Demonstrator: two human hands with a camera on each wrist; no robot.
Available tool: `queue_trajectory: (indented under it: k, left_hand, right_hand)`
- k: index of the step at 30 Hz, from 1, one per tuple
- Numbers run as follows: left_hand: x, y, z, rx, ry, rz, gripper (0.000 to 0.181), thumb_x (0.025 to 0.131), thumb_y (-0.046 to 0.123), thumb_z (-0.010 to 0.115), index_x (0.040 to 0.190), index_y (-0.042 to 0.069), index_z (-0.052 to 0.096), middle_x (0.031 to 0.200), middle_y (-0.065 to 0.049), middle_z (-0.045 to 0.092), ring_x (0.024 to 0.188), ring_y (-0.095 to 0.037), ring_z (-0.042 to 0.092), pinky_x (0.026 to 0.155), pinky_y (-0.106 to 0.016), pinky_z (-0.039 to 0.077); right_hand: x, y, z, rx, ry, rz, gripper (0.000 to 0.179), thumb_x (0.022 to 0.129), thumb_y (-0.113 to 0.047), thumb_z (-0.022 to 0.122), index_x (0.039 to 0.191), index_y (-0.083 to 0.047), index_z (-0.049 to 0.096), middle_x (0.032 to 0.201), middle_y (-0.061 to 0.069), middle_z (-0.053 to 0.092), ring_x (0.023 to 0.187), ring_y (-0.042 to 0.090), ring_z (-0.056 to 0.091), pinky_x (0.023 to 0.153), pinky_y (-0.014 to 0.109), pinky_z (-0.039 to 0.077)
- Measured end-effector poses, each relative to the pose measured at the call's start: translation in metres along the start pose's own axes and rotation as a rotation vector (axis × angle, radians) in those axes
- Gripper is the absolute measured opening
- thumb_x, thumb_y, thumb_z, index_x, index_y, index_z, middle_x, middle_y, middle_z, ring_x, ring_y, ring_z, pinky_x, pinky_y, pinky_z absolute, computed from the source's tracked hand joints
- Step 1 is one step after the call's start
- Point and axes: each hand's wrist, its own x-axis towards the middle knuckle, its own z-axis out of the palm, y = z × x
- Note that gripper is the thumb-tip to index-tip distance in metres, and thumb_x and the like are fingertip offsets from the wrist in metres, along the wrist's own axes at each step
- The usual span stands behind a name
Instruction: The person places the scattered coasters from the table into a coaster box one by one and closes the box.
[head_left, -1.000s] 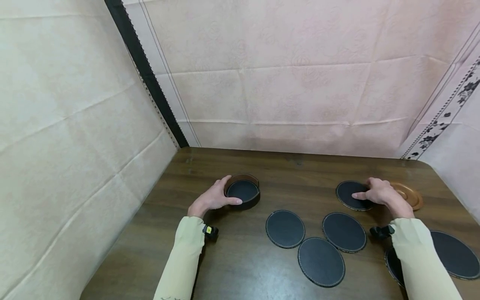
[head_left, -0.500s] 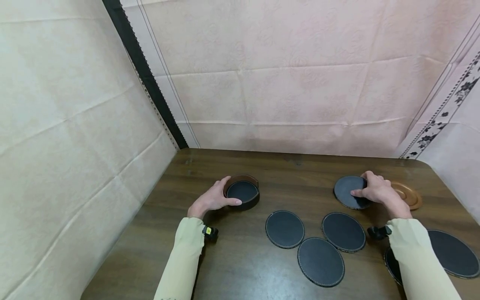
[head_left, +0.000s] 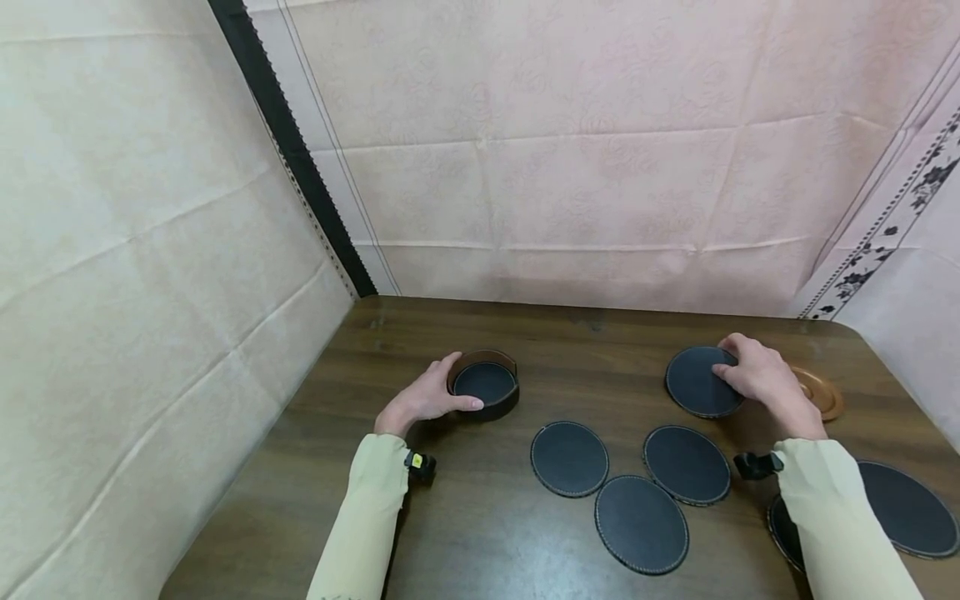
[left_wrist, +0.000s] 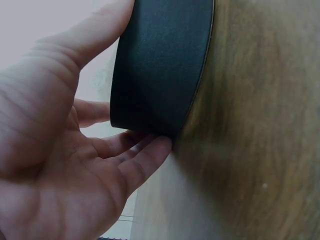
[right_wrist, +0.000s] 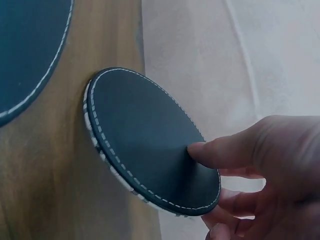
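My left hand (head_left: 426, 395) grips a round dark coaster holder (head_left: 506, 407) at the left of the table, thumb on its near side and fingers round the other. A brown inner wall shows at its back, and a dark coaster (head_left: 484, 382) lies inside. In the left wrist view the holder's black outer wall (left_wrist: 160, 65) stands on the wood. On the right, my right hand (head_left: 763, 375) pinches a round dark coaster (head_left: 696, 385) by its right edge. The right wrist view shows this stitched coaster (right_wrist: 140, 135) tilted, thumb on its dark face, fingers behind, and a patterned edge.
Several more dark coasters lie on the wooden table (head_left: 480, 533): a left one (head_left: 570, 458), a middle one (head_left: 687, 465), a front one (head_left: 642, 525) and a far-right one (head_left: 909, 510). Another (head_left: 784, 530) is partly under the right sleeve. A brown round disc (head_left: 823, 395) sits behind the right hand.
My right hand has taken the coaster by its edge, tilted it and shifted it slightly away from me. My left hand and the holder have stayed put.
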Motion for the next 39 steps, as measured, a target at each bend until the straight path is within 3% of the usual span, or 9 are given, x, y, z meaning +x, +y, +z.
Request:
queue_trajectory:
  k: [9, 18, 25, 39]
  left_hand:
    - [-0.002, 0.002, -0.002, 0.01, -0.002, 0.004, 0.105, 0.076, 0.056, 0.078, 0.157, 0.02, 0.021, 0.159, -0.014, 0.027, 0.133, -0.031, 0.042, 0.112, -0.055, 0.035]
    - [-0.001, 0.001, -0.003, 0.014, -0.002, -0.002, 0.111, 0.071, 0.063, 0.078, 0.157, 0.021, 0.021, 0.161, -0.013, 0.024, 0.136, -0.031, 0.04, 0.112, -0.057, 0.034]
    - [-0.002, 0.0, -0.002, 0.002, 0.0, -0.001, 0.11, 0.072, 0.063, 0.078, 0.156, 0.021, 0.021, 0.161, -0.013, 0.024, 0.136, -0.032, 0.039, 0.111, -0.059, 0.034]
    - [-0.001, -0.001, -0.002, 0.004, 0.0, -0.005, 0.11, 0.071, 0.063, 0.078, 0.156, 0.022, 0.021, 0.16, -0.013, 0.026, 0.134, -0.032, 0.042, 0.111, -0.058, 0.035]
  right_hand:
    - [-0.005, -0.018, -0.006, 0.024, 0.065, -0.061, 0.035, 0.097, -0.018, 0.055, 0.126, 0.002, 0.052, 0.126, 0.036, 0.056, 0.115, 0.055, 0.049, 0.088, 0.065, 0.04]
    - [-0.014, -0.041, -0.011, 0.047, 0.093, -0.147, 0.029, 0.098, -0.019, 0.055, 0.12, -0.002, 0.057, 0.112, 0.026, 0.066, 0.103, 0.045, 0.059, 0.082, 0.057, 0.043]
    - [-0.016, -0.063, 0.002, 0.069, 0.161, -0.222, 0.024, 0.097, -0.015, 0.056, 0.118, -0.003, 0.058, 0.107, 0.024, 0.068, 0.1, 0.042, 0.062, 0.083, 0.056, 0.044]
    - [-0.023, -0.105, 0.018, 0.085, 0.189, -0.35, 0.022, 0.095, -0.007, 0.059, 0.116, -0.002, 0.06, 0.104, 0.019, 0.07, 0.088, 0.028, 0.063, 0.078, 0.047, 0.051]
